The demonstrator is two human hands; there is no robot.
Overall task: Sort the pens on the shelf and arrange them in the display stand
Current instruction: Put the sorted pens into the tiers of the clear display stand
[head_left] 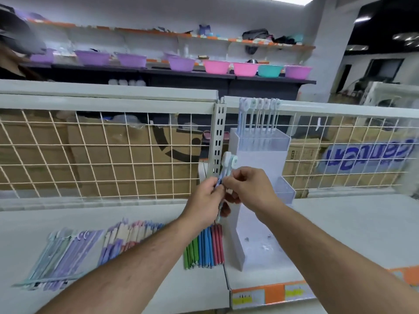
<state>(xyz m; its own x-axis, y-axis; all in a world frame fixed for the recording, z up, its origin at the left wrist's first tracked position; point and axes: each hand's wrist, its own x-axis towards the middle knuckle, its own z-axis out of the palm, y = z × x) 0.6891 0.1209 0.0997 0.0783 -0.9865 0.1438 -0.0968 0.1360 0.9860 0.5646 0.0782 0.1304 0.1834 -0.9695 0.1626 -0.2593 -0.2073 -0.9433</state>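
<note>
A white tiered display stand (256,159) rises from the shelf, and several pale topper pens (259,118) stand in its clear upper compartment. In front of the stand my left hand (205,200) grips a small bunch of topper pens (229,164) held upright. My right hand (247,186) pinches one of these pens just below its top. On the shelf lie several green, blue and red pens (205,248), a pastel pen pile (129,236) and a pile of light blue and purple pens (63,257).
A white wire grid (102,152) backs the white shelf (340,234), with cardboard boxes behind it. A slotted upright post (218,137) stands left of the stand. Orange and yellow price labels (272,295) line the shelf's front edge. Coloured basins sit on far shelves.
</note>
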